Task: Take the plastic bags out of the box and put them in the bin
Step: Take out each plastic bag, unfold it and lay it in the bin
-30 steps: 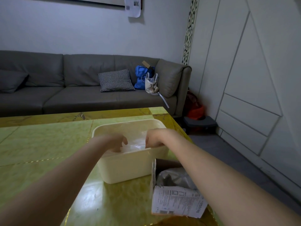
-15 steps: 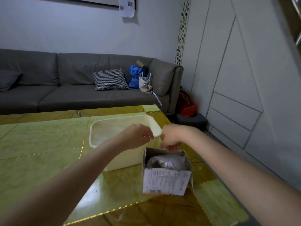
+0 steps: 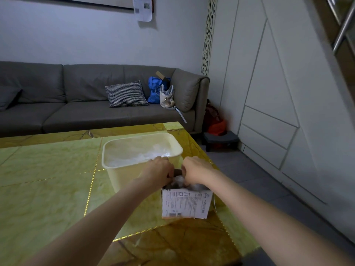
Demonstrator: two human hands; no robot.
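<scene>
1. Grey sofa [image 3: 92, 112] and pale wall panels back the scene; nearer, a yellow-green marbled tabletop [image 3: 48, 179] carries the work.
2. Farthest left of the task's things, the cream bin [image 3: 123, 175] stands on the tabletop, just beyond and left of the fingers, with clear crumpled plastic already lying inside it.
3. The left hand [image 3: 160, 172] reaches over the box's far left corner, its fingers [image 3: 170, 174] curled down into the opening. They seem to grip bag material, though what lies under them is hidden.
4. Between the two hands, the plastic bags [image 3: 179, 182] bunch up grey and crinkled inside the box, directly beneath the fingers.
5. The right hand [image 3: 194, 171] mirrors the left, fingers curled and pinching into the same bundle.
6. The cardboard box [image 3: 185, 205], label facing the camera, sits upright just beside the bin, near the tabletop's right edge.
7. Risks, as I judge them: the box looks light, so a snagged bag may lift it or drag it off that edge. Slippery film may slide from a shallow pinch, and a bundle carried across may spill short of the bin's rim.
</scene>
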